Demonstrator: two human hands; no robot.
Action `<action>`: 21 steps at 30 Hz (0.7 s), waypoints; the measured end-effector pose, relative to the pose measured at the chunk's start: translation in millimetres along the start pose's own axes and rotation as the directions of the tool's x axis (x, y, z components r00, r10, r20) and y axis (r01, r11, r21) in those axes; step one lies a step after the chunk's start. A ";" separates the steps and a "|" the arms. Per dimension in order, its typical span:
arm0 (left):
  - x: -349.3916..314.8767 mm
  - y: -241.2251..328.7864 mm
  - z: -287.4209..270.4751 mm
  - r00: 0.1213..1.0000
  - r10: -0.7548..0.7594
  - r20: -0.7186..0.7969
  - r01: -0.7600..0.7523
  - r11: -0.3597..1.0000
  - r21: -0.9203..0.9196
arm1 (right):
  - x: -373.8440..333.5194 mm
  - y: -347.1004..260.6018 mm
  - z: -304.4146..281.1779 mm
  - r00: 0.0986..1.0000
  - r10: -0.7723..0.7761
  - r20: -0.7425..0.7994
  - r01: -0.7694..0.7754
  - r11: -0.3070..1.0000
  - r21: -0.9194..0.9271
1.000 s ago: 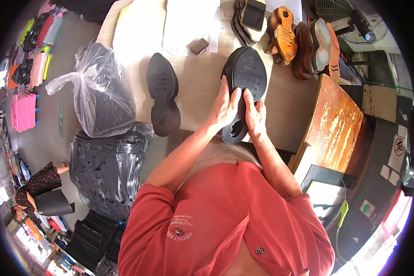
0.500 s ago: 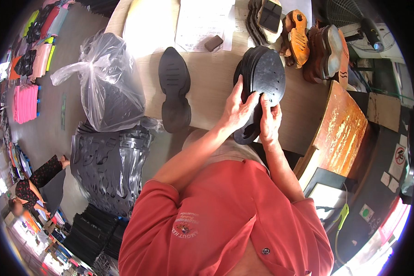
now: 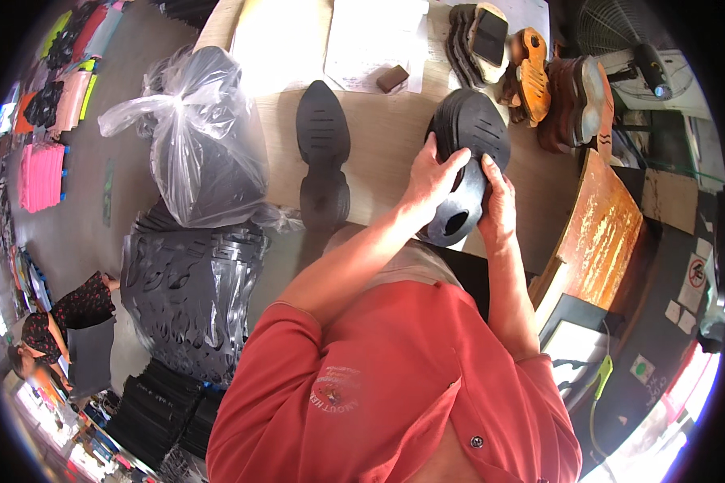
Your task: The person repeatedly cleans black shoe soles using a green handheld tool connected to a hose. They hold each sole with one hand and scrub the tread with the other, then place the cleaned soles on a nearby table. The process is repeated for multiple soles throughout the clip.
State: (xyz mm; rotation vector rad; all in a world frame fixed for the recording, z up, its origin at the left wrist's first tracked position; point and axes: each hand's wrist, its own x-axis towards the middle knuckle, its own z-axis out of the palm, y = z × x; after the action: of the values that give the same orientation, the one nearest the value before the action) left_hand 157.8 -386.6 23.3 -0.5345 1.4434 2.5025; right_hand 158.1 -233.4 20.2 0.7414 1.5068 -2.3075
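Observation:
Both hands hold a stack of black shoe soles (image 3: 485,121) over the table's front edge, at right of centre. Slots show across the broad front of the top sole, and the heel end nearest me has a dark oval opening. My left hand (image 3: 433,179) is closed round the stack's left side, thumb lying on top. On the opposite side, my right hand (image 3: 499,197) grips it with the thumb on the upper face; its other fingers are partly hidden. A single black sole (image 3: 324,125) with slots lies flat on the table, left of the stack.
Left on the table (image 3: 387,173) stands a tied clear plastic bag (image 3: 209,161) of black pieces. Papers (image 3: 370,48), a brown block (image 3: 392,78), orange sole-shaped pieces (image 3: 532,80) and a fan (image 3: 620,40) are farther back. Cut black sheets (image 3: 189,298) and another person (image 3: 52,338) are at left.
The top of the stack now shows a slotted face instead of one with small holes, and the heel opening faces up more. My head view has shifted slightly.

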 end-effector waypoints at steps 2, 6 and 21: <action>-10.6 5.7 -2.9 0.999 0.026 0.041 -0.025 0.999 -0.033 | -18.0 -6.0 7.4 0.989 -0.143 -0.028 0.139 0.984 -0.113; -23.5 16.5 -13.2 0.982 -0.029 0.186 0.092 0.936 -0.339 | -67.1 -14.4 28.3 0.916 -0.401 0.025 0.380 0.845 -0.377; -60.8 7.8 -46.2 0.761 -0.223 0.609 0.625 0.504 -0.596 | -50.3 -89.3 53.8 0.633 -0.543 0.551 0.772 0.495 -0.399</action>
State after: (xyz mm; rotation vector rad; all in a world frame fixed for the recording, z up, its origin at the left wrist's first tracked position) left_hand 220.2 -430.2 33.0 -0.3125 -0.0646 2.4334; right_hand 141.1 -247.4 133.9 -0.5550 2.4437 -1.9409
